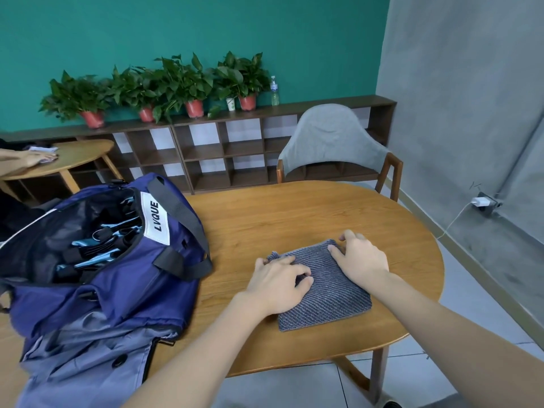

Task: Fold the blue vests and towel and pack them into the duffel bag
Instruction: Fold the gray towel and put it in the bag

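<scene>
Pressing folded towel [323, 287] | both hands [278, 285] flat, fingers bent | duffel bag [97, 260] gaping just left | chair [332, 142] beyond table [294, 213]

head cam | looks forward-down | close over table [294, 219]

Teal wall [265, 30], potted plants [176, 83] on low shelving [235, 148] (dark wood), grey chair [332, 139].

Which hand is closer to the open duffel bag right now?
Left. The left hand rests on the towel's bag-side edge, apart from the duffel bag. The right hand presses the towel's far corner, farther from the bag.
</scene>
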Motion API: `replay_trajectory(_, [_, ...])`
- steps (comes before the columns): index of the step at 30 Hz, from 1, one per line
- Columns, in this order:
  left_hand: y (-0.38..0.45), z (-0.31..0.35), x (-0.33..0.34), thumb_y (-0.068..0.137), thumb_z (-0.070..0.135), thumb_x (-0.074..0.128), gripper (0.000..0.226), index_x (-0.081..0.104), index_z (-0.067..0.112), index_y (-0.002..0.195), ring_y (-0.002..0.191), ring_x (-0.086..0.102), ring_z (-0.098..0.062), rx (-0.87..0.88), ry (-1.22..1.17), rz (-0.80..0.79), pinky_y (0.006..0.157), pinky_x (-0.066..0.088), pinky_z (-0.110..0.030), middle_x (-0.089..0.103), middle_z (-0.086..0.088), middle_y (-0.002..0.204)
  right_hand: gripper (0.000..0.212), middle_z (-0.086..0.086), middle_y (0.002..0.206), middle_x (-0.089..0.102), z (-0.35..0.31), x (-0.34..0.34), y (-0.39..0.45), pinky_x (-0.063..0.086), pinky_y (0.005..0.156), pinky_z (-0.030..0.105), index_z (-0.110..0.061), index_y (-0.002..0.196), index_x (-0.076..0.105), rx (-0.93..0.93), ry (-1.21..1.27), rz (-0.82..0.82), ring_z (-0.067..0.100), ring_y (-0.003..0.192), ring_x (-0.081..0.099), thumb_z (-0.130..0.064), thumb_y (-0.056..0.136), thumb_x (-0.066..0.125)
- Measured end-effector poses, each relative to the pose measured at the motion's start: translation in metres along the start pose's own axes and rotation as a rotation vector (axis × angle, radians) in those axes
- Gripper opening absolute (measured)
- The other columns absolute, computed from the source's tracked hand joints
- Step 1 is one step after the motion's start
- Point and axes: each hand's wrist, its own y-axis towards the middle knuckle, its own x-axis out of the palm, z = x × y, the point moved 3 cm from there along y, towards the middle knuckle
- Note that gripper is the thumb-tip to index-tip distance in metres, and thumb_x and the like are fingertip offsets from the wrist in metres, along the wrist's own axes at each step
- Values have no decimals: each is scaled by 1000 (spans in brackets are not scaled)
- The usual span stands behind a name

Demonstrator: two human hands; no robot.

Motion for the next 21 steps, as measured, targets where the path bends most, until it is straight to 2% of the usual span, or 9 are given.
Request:
replay_trajectory(4, [-8,20,-7,103,58,17,61,71,29,105,97,63,-24,-97,191,130,92,29,-46,69,-3,101,49,1,132,54,8,-10,-14,51,82,39,-23,135,49,77,77,30,25,111,59,-55,98,47])
replay_trajectory(7, [-9,25,-11,105,50,22,60,73,19,95,93,66,-28,-155,280,201,88,36,-41,73,-7,95,54,5,132,49,13,-7,-28,51,85,42,-21,137,45,131,184,20,26,107,59,-56,96,52])
replay_trajectory(10, [-11,22,-7,104,45,35,45,71,19,98,95,68,-29,-147,238,226,72,39,-35,72,-5,99,66,9,132,53,8,4,-42,45,78,33,-15,140,40,176,370,-98,21,95,56,-56,92,62])
replay_trajectory(12, [-17,14,2,102,48,41,39,72,23,100,94,68,-25,-124,152,291,76,41,-34,71,0,98,72,9,128,61,4,12,-46,42,76,29,-10,139,42,216,479,-186,19,95,56,-55,88,69])
replay_trajectory(14, [-23,6,17,97,53,45,37,72,29,98,92,64,-22,-123,82,407,81,39,-38,68,4,96,66,6,118,70,4,21,-44,52,79,31,-7,126,58,244,628,-222,18,95,66,-51,81,78])
replay_trajectory(15, [-26,3,24,93,56,47,35,71,32,96,96,61,-22,-145,59,452,82,39,-40,64,5,100,56,6,110,74,4,24,-43,57,83,36,-8,115,66,260,737,-245,19,92,71,-46,78,83])
replay_trajectory(17, [-29,-3,36,89,59,54,29,67,37,101,123,44,-27,-240,-103,485,95,39,-47,50,0,131,38,7,99,78,3,24,-43,61,84,39,-9,103,71,264,913,-288,21,85,75,-32,77,86])
replay_trajectory(19, [-30,-8,41,86,54,68,25,65,41,107,147,14,-29,-310,-424,438,116,27,-50,19,-7,159,35,11,101,76,2,20,-44,60,78,36,-5,107,65,243,1018,-292,23,87,75,-18,80,83])
replay_trajectory(21, [-32,-10,37,81,46,80,28,67,45,105,154,-1,-21,-319,-732,384,124,18,-43,0,-4,166,38,16,110,72,1,19,-46,59,78,38,-3,116,56,210,1144,-322,27,94,74,-5,84,77])
